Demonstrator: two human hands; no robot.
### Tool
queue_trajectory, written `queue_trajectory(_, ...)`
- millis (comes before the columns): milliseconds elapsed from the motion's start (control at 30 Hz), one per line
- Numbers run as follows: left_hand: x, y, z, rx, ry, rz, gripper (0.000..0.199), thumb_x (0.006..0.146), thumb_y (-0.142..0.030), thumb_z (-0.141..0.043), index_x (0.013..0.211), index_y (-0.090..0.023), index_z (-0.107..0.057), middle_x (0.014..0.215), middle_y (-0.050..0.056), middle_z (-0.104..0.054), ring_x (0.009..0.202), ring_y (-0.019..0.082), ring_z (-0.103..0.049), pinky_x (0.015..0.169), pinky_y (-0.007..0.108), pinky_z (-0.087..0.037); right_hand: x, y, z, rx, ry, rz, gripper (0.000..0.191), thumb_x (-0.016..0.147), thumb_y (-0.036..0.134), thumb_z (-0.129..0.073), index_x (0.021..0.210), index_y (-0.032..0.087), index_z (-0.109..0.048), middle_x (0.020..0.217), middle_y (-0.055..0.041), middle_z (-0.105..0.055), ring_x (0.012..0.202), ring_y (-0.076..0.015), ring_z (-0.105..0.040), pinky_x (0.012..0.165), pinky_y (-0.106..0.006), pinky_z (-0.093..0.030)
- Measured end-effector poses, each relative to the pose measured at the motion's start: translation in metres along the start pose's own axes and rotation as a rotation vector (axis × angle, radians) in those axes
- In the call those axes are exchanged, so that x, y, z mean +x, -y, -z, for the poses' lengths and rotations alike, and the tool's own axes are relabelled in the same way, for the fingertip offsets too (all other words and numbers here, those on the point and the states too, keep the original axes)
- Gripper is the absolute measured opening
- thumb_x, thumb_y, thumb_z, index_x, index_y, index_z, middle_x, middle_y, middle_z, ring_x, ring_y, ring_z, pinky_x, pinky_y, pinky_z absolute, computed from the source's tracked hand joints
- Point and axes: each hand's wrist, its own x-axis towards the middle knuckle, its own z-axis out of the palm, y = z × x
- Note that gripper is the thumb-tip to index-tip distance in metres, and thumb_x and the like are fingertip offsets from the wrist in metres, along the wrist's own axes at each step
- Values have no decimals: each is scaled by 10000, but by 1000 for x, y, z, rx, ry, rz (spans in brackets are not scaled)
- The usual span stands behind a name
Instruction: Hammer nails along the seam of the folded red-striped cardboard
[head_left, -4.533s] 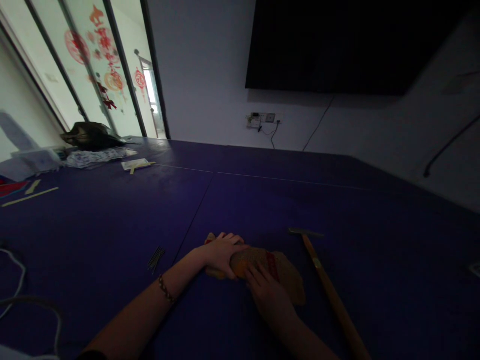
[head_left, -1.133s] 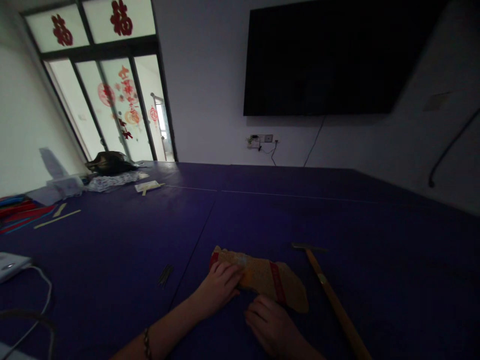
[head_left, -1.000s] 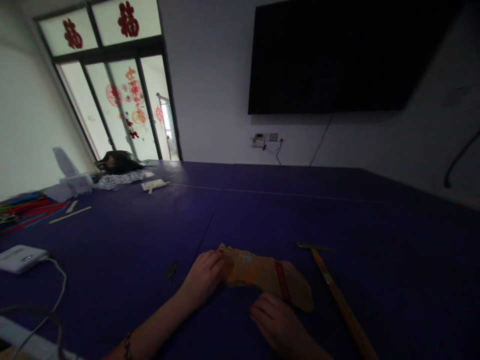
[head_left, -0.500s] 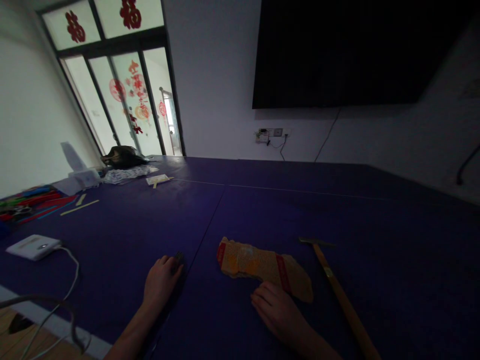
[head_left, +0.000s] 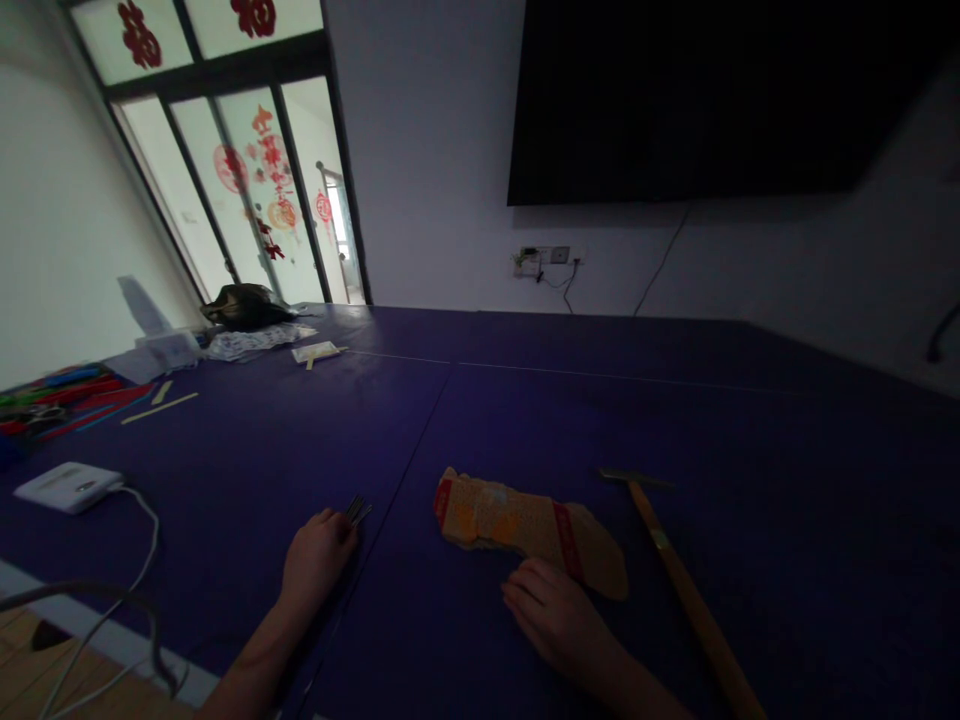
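Observation:
My left hand (head_left: 319, 558) rests on the purple table with its fingers closed round several thin metal pieces (head_left: 358, 510), whose ends stick out past the fingertips. Right of centre lies a tan, sole-shaped piece (head_left: 517, 520) with red bands and orange patches. Just below its near edge is my right hand (head_left: 553, 612), fingers curled together; what is between them, if anything, is hidden. Farther right a hammer (head_left: 682, 580) with a wooden handle lies on the table, its thin metal head pointing away from me.
The purple table (head_left: 375, 430) reaches the wall. At left are a white box (head_left: 69, 487) with a cable, coloured strips (head_left: 75, 395), a small white packet (head_left: 316, 352) and a dark bag (head_left: 244, 306). A large black screen (head_left: 697, 100) hangs above.
My left hand has drawn back slightly toward me, and the metal ends show more clearly beyond its fingers. My right hand has barely moved. The view has tilted slightly.

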Motion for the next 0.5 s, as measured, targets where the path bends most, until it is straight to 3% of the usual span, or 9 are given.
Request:
queue_trajectory(233, 3, 4, -5, -119, -42, -22, 236, 791, -233, -411, 737, -143, -622, 822, 87, -627, 756, 198, -603, 656, 274, -411, 0, -1, -1, -12, 5, -6, 226, 857, 81, -418, 784, 163, -615, 748, -51, -650, 657, -147, -556, 640, -285, -485)
queue_trajectory(400, 1, 6, -10, -400, -195, -28, 223, 767, -300, -422, 756, -159, -594, 784, 68, -638, 731, 197, -609, 669, 288, -456, 1, 0, 0, -45, -19, -30, 218, 855, 98, -433, 787, 167, -629, 732, -42, -656, 683, -150, -577, 651, -279, -504)
queue_trajectory(500, 2, 8, -12, -580, -229, -48, 236, 751, -368, -448, 762, -179, -590, 726, 40, -648, 684, 194, -607, 653, 298, -474, 0, -5, -1, -102, -67, -93, 234, 851, 103, -427, 803, 160, -649, 747, -54, -678, 706, -162, -609, 674, -290, -525)
